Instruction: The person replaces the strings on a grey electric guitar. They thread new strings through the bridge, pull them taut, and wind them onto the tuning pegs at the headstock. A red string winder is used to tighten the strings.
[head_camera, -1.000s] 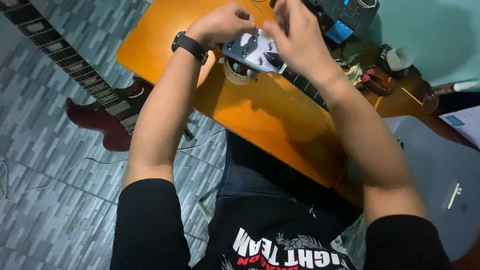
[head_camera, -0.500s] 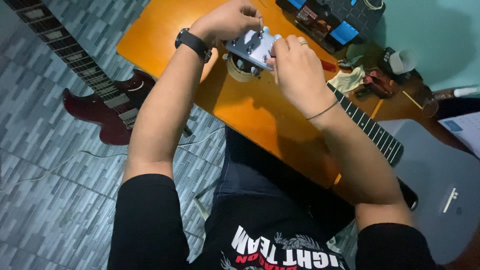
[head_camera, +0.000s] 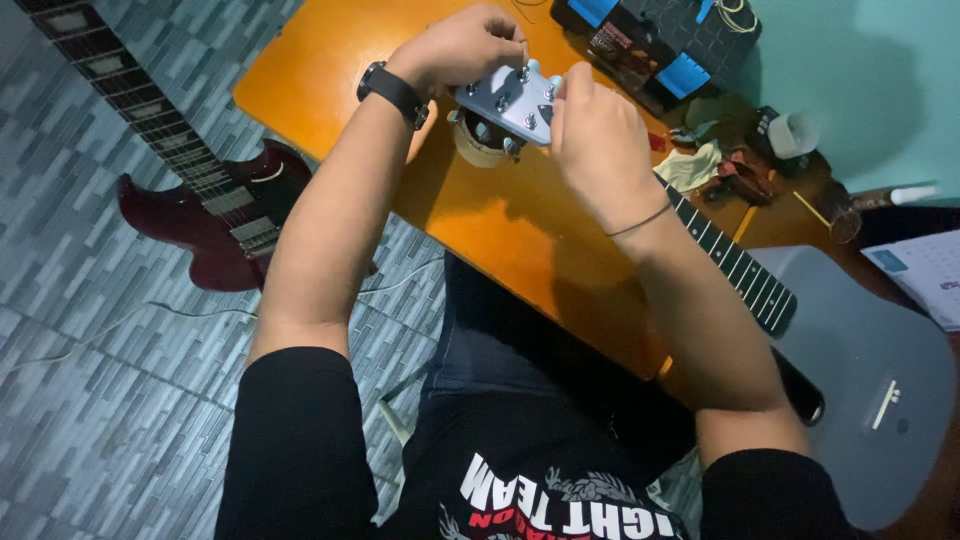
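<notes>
Guitar headstock (head_camera: 508, 98), grey with metal tuning posts, is held above the orange table (head_camera: 330, 60), its neck running back toward the right arm. Left hand (head_camera: 462, 45) grips its far end; right hand (head_camera: 592, 140) pinches a tuner on the near edge.

Two hands work at one grey guitar headstock (head_camera: 512, 100): the left hand (head_camera: 462, 45) grips its far edge and the right hand (head_camera: 592, 140) pinches its near side, with five round tuner bushings countable on the face between the two grips. Directly beneath the grip sits one roll of tape (head_camera: 478, 145), and one wristwatch (head_camera: 392, 92) rides just behind the left-hand grip. Two guitars are present: one grey guitar (head_camera: 860, 390) running back from the grip and one dark red guitar (head_camera: 215, 215) on the floor, well left of it.
</notes>
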